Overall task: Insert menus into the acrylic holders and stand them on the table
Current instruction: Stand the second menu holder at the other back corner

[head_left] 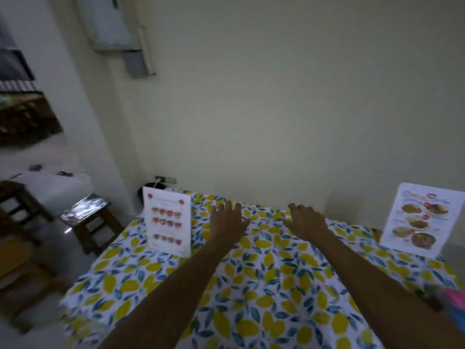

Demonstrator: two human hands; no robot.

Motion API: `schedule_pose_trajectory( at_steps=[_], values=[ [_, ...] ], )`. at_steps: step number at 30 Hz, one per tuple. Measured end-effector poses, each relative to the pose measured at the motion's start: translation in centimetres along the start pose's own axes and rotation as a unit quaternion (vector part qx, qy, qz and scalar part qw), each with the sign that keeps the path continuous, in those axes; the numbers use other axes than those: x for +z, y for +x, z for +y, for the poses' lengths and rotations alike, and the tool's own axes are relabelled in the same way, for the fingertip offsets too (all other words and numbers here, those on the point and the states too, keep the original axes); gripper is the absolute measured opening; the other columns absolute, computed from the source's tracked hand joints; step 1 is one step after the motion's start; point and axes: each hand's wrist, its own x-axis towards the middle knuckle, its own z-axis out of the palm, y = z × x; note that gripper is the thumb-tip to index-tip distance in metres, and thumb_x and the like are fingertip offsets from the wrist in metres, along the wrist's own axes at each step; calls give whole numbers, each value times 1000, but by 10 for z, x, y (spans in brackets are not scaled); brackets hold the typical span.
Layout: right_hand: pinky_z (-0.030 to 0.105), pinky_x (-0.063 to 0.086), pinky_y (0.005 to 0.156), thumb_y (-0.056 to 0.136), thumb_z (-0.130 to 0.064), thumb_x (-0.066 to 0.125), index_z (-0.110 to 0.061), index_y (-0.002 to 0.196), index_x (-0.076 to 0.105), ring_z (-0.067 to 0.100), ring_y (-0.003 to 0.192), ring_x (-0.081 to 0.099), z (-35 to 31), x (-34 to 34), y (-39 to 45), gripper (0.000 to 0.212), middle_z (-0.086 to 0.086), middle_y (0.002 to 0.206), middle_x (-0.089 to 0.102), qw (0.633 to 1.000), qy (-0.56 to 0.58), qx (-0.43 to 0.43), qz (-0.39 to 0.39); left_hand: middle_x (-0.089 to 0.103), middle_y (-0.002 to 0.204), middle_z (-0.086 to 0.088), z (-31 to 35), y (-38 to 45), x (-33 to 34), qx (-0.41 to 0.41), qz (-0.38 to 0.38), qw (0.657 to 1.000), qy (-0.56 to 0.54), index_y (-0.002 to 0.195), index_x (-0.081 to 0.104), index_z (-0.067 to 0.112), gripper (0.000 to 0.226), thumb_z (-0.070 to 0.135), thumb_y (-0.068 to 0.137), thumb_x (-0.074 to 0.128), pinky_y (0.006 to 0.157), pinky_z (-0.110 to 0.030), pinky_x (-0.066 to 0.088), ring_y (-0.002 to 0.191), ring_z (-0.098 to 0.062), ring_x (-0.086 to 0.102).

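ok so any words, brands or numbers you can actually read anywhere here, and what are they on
None can be read.
Left menu: rows of small red pictures with faint lines of print, too blurred to read.
Right menu: food photos, a red badge at the top and small captions, all too blurred to read.
Lemon tablecloth: pattern only, no lettering.
Wall: no sign or label visible.
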Motion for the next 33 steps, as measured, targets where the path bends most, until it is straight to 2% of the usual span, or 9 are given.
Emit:
schedule_pose_trajectory(
  at_steps=[7,11,14,17,21,23,27,31,33],
  values=[
    [46,49,95,97,-53,42,-14,148,32,35,123,53,-149,17,6,65,14,141,51,994,-11,-103,-18,48,140,-13,-130,-51,-16,-100,-21,995,18,139,42,16,64,61,93,42,103,-49,36,126,-34,46],
    [44,49,92,97,-52,41,-15,148,32,34,121,54,-208,38,19,64,13,140,52,990,1,-137,-46,46,144,-13,-191,-67,-7,-155,-41,987,21,141,38,17,65,60,93,44,103,-49,38,128,-35,45],
    [44,48,94,96,-53,41,-15,146,35,33,123,53,-240,57,35,64,11,140,52,989,7,-137,-63,50,138,-12,-228,-70,2,-174,-58,983,25,140,39,18,64,61,92,44,99,-48,40,124,-34,49],
    [44,49,90,97,-53,40,-10,141,39,34,118,55,-265,80,58,62,13,135,54,990,-8,-126,-63,52,135,-12,-267,-64,20,-188,-73,979,29,135,43,17,62,62,93,39,100,-49,39,124,-33,49],
    [41,51,84,94,-54,47,-8,130,46,32,113,58,-295,107,95,58,11,123,59,991,12,-107,-77,46,143,-13,-321,-34,50,-208,-109,971,43,141,39,16,68,63,92,40,105,-51,36,131,-35,44],
    [41,51,83,92,-54,51,-10,126,48,32,114,58,-305,122,114,56,11,121,61,990,39,-90,-100,48,140,-11,-344,-15,65,-213,-130,967,56,141,39,17,67,61,92,43,104,-50,37,128,-33,46],
    [39,57,81,85,-57,56,-16,124,51,26,101,65,-316,155,135,57,4,113,66,982,110,-60,-138,54,133,-11,-380,25,92,-208,-167,961,72,135,43,16,64,61,90,47,98,-47,40,120,-32,52],
    [34,53,78,87,-50,60,-20,126,55,26,102,67,-324,164,143,49,4,115,68,979,145,-24,-145,56,133,-13,-402,53,119,-184,-209,960,-32,140,38,14,66,53,89,56,95,-45,46,120,-33,55],
    [30,49,69,89,-46,61,-21,112,63,25,94,69,-325,164,149,34,3,103,70,976,154,-22,-155,57,134,-14,-408,66,132,-172,-238,950,-110,145,34,13,70,46,90,61,95,-43,49,120,-32,56]
  ],
)
